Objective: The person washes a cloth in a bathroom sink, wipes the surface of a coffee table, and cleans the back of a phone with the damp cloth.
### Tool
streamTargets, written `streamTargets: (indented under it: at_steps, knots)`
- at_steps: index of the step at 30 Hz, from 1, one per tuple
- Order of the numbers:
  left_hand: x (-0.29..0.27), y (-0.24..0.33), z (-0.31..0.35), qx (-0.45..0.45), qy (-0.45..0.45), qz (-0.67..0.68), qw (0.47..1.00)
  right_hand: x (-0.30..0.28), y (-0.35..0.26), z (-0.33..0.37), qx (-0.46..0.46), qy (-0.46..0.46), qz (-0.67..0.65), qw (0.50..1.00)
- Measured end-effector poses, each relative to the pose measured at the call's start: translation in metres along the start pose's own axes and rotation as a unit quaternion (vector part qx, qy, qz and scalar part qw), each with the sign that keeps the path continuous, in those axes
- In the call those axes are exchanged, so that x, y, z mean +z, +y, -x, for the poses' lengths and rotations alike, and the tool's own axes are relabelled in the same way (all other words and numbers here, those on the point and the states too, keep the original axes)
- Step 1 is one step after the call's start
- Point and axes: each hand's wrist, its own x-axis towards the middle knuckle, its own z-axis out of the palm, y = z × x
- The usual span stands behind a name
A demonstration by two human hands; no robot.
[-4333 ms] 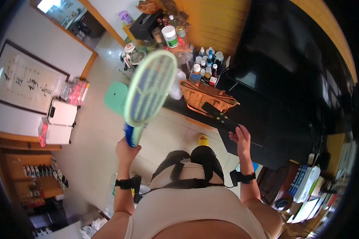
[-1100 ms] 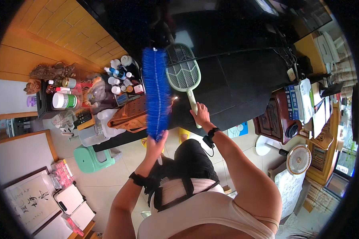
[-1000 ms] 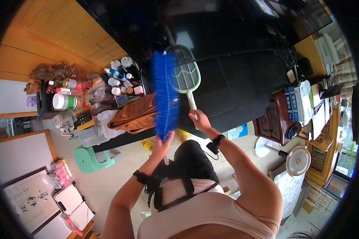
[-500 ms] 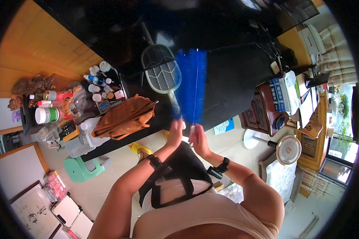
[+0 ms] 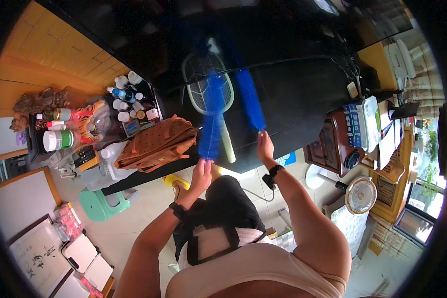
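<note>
My left hand (image 5: 201, 174) is closed round the end of a fluffy blue duster (image 5: 211, 129), which points away from me. A second blue duster (image 5: 252, 107), farther right, is gripped at its near end by my right hand (image 5: 265, 146). Behind the left duster lies a white mesh racket (image 5: 226, 94), partly covered by it, on a black cabinet top (image 5: 288, 107). Both dusters reach toward a glossy black screen (image 5: 278, 30) that shows dim blue reflections. Whether their tips touch it I cannot tell.
A brown handbag (image 5: 159, 144) sits left of the racket, beside several bottles (image 5: 126, 107). To the right, books (image 5: 355, 124) rest on a dark wooden cabinet (image 5: 328, 144). A green stool (image 5: 102, 204) and a white fan (image 5: 360, 195) stand lower down.
The two blue dusters, side by side before, are now apart. My left hand has moved left and nearer; my right hand has moved right and farther out. The racket's handle now shows between them.
</note>
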Motion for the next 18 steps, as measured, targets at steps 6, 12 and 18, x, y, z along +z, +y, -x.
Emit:
streamTargets:
  at_steps: [6,12,18]
  knots:
    - [-0.008,0.011,0.009,-0.043,-0.048,0.010,0.998,0.011,-0.013,-0.042,0.021,0.079,0.109,0.991]
    - [0.012,0.017,0.010,0.023,-0.008,-0.074,0.997,-0.039,-0.080,0.034,-0.048,-0.210,-0.077,0.973]
    - [0.045,0.049,-0.006,0.059,-0.133,0.067,0.987,-0.100,-0.142,0.103,-0.079,-0.414,-0.314,0.850]
